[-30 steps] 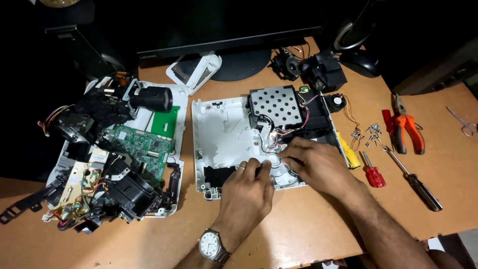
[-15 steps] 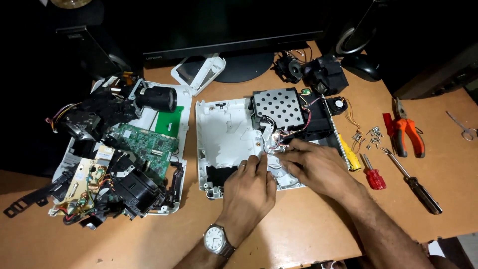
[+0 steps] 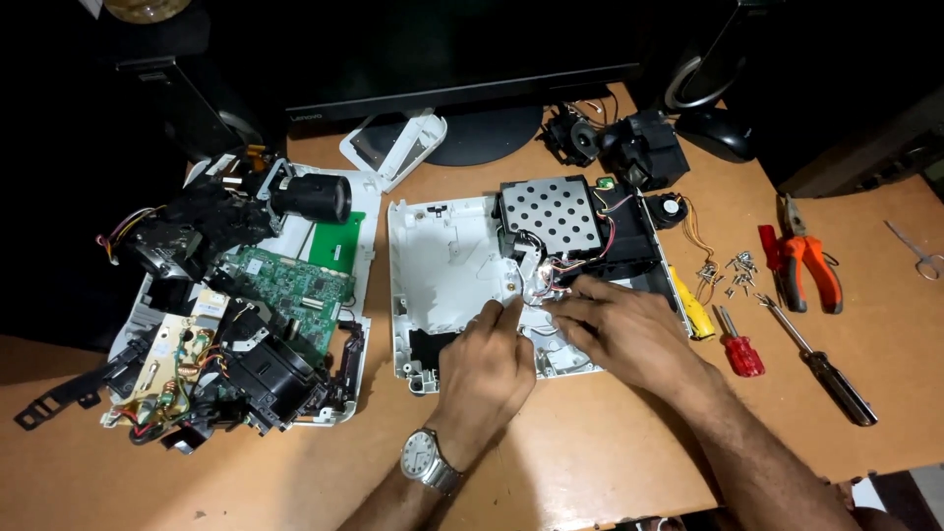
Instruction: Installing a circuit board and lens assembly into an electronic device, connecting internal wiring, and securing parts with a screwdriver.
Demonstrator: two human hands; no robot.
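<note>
A white plastic housing shell lies open in the middle of the wooden desk. In its right half sit a perforated metal cover and a bundle of thin coloured wires. My left hand, with a wristwatch, rests on the shell's lower edge, fingers curled and thumb up by the wires. My right hand lies across the shell's right side, its fingers stretched left onto the wire ends. The fingertips of both hands meet there. What they pinch is hidden.
To the left is a second shell full of circuit boards, a lens barrel and black parts. On the right lie a yellow-handled tool, a small red screwdriver, a long black screwdriver, orange pliers and loose screws. A monitor base stands behind.
Both hands stay at the wires in the white shell. The fingertips have shifted only slightly, and the view has drifted a little.
</note>
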